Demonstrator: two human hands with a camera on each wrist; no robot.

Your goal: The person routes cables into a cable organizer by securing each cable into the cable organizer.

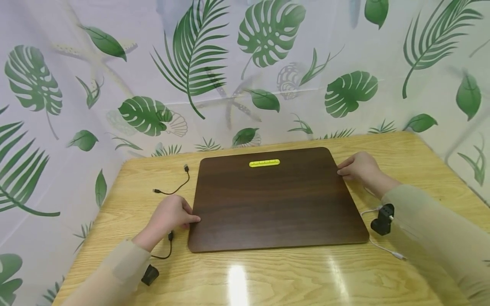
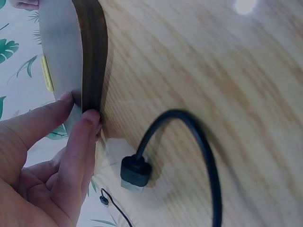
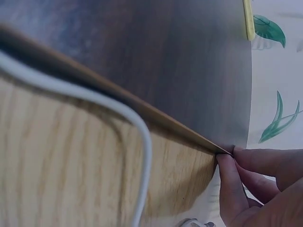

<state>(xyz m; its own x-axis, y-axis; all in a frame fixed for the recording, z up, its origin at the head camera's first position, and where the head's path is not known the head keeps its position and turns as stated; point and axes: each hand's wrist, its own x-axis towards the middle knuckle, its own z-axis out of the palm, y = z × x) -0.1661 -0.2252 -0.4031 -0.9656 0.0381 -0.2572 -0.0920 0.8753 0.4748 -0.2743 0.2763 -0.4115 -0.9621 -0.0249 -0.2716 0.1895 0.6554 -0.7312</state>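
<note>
A dark brown board (image 1: 268, 199) with rounded corners lies on the wooden table, a yellow strip (image 1: 264, 163) near its far edge. The left hand (image 1: 172, 214) pinches the board's left edge, thumb on top and fingers at the side, as the left wrist view also shows on the board's edge (image 2: 93, 52). The right hand (image 1: 361, 168) pinches the right edge toward the far corner; in the right wrist view its thumb and fingers (image 3: 227, 175) meet at the board's rim.
Short black cables (image 1: 180, 185) lie left of the board, one with its plug (image 2: 136, 171) close to the left hand. White cables (image 1: 384, 248) run along the right side, one beside the board's edge (image 3: 142, 156). A leaf-patterned cloth (image 1: 214, 63) stands behind the table.
</note>
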